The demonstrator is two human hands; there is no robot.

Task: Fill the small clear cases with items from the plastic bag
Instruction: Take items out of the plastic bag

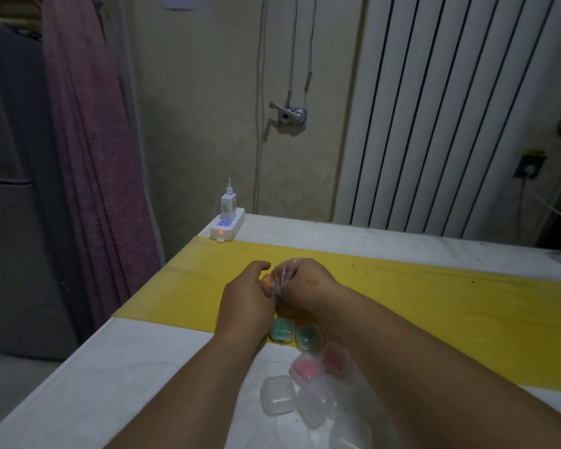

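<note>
My right hand point(305, 283) grips a crumpled clear plastic bag point(280, 274) with small coloured items inside, over the yellow mat point(434, 306). My left hand point(245, 299) is at the bag's left side, its fingers curled at an orange item point(266, 280) in the opening. Below my hands lie small clear cases: two holding green items point(282, 330) point(309, 338), two holding pink items point(306, 367) point(336, 358). Nearer me are clear cases with nothing coloured inside point(277, 395) point(314, 403). My fingertips are hidden by the bag.
A white power strip point(227, 226) with a charger plugged in sits at the table's far left corner. The white table point(136, 361) drops off at its left edge. A radiator point(450, 118) and wall stand behind.
</note>
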